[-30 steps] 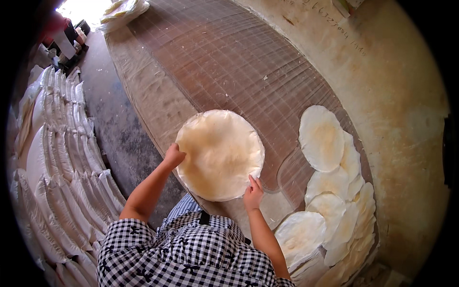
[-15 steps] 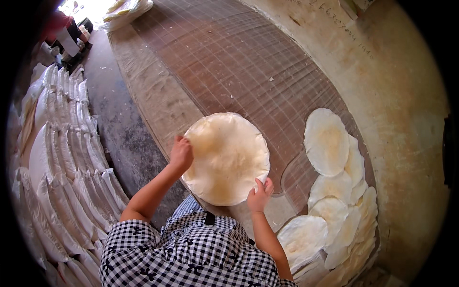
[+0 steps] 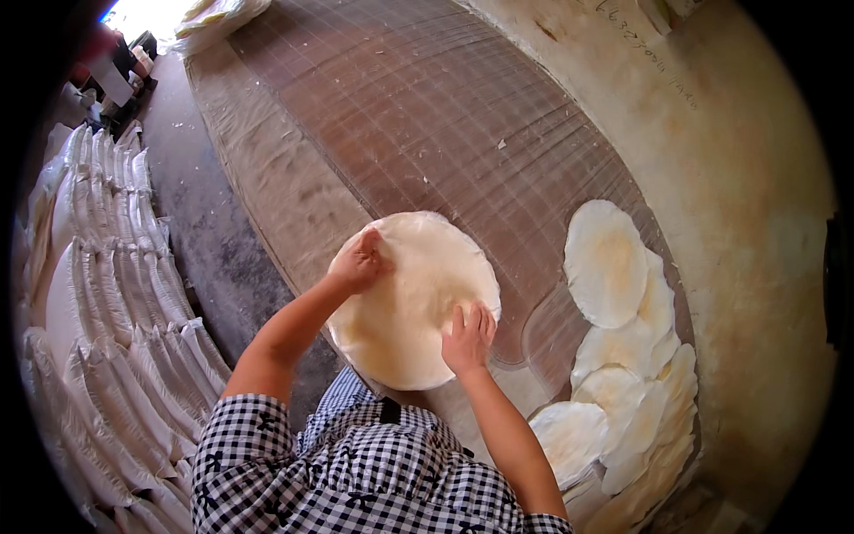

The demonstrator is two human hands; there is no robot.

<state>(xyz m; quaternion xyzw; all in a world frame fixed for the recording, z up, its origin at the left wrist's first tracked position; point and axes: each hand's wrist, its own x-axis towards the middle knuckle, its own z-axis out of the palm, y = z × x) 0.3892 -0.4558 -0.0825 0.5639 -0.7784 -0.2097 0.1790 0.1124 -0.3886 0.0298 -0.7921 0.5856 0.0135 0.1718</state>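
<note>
A large round cream-coloured disc (image 3: 405, 325), soft and padded like a cushion, lies in front of my body at the near part of the brown covered table. Over its upper left part, my left hand (image 3: 360, 261) is closed, with the fingers curled against the top; whether they pinch any of it is hidden. On the right side of the disc rests my right hand (image 3: 469, 338), palm down and open, with its fingers stretched across the surface. To the right, a loose overlapping pile of thin white discs (image 3: 608, 264) with yellowish middles lies along the wall.
The long brown tabletop (image 3: 427, 116) stretches away, with small white scraps on it. A pale wall (image 3: 729, 196) bounds it at right. Rows of stacked white sacks (image 3: 116, 303) stand left across the dark floor (image 3: 209, 214). A plastic-wrapped bundle (image 3: 218, 22) sits at the far end.
Both hands have left the disc's rim and moved inward onto its top. My right hand has gone from gripping the edge to lying flat. The disc has shifted slightly left.
</note>
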